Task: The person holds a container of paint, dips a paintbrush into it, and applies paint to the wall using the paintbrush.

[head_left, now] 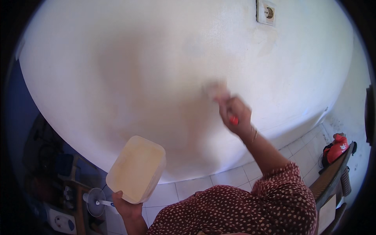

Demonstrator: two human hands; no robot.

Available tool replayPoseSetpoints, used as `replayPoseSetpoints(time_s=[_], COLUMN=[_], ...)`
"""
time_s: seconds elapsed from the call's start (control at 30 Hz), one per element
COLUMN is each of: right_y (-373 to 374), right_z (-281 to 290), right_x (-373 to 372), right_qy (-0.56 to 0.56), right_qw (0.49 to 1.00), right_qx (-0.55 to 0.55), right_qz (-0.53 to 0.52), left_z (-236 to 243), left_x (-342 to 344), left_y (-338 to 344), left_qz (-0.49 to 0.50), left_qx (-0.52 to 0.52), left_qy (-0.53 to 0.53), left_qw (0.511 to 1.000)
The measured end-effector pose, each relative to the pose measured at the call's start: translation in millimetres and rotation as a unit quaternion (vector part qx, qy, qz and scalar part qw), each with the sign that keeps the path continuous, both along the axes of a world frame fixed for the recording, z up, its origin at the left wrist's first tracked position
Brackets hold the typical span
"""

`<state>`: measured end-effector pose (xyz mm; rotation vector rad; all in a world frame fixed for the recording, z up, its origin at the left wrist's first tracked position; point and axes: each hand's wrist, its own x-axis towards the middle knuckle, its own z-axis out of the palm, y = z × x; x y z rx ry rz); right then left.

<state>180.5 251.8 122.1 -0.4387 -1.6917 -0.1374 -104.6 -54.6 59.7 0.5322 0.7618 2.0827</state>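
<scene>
My right hand (237, 111) grips a paintbrush (216, 90) with a red handle, its blurred head against or very near the pale wall (141, 70); which, I cannot tell. My left hand (127, 207) holds a square plastic container (136, 164) by its lower end, low at the left in front of the wall; a smooth cream substance, looking like paint, is inside.
A wall socket (267, 11) is high on the right. A tiled floor (194, 186) runs along the wall's foot. At right, a red bundle (336, 149) lies by a wooden bench (333, 176). A white fan (94, 201) and other dim items crowd the lower left.
</scene>
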Motion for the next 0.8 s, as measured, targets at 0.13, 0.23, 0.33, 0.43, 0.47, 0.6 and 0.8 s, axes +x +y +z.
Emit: replayPoseSetpoints(time_s=[0.13, 0.23, 0.33, 0.43, 0.47, 0.6, 0.8], right_y=[-6.7, 14.8, 44.2, 28.0, 20.8, 23.5, -9.7], right_z=[-121.0, -126.3, -40.5, 80.4, 113.2, 206.7, 254.9], right_x=[24.0, 33.5, 40.6, 42.9, 45.6, 69.4, 66.8], right_qy=[-0.072, -0.09, 0.027, 0.155, 0.175, 0.149, 0.083], right_qw=[0.963, 0.929, 0.936, 0.946, 0.957, 0.984, 0.976], right_qx=[-0.258, -0.358, -0.351, -0.266, -0.202, 0.084, 0.199], right_qz=[0.008, -0.036, -0.008, 0.101, 0.114, 0.045, -0.018], left_z=[3.2, 3.3, 11.7, 17.7, 19.9, 21.4, 2.6], left_x=[1.0, -1.3, 4.2, 6.1, 6.8, 9.8, -4.7], left_y=[0.0, 2.6, 5.6, 3.8, 3.3, 9.1, 1.9], left_qz=[-0.021, -0.025, -0.029, -0.032, -0.032, -0.057, -0.033], left_qx=[-0.006, -0.016, -0.02, -0.02, -0.017, -0.018, -0.013], left_qy=[-0.015, -0.007, 0.005, 0.007, 0.008, -0.007, -0.001], left_qw=[1.0, 1.0, 0.999, 0.999, 0.999, 0.998, 0.999])
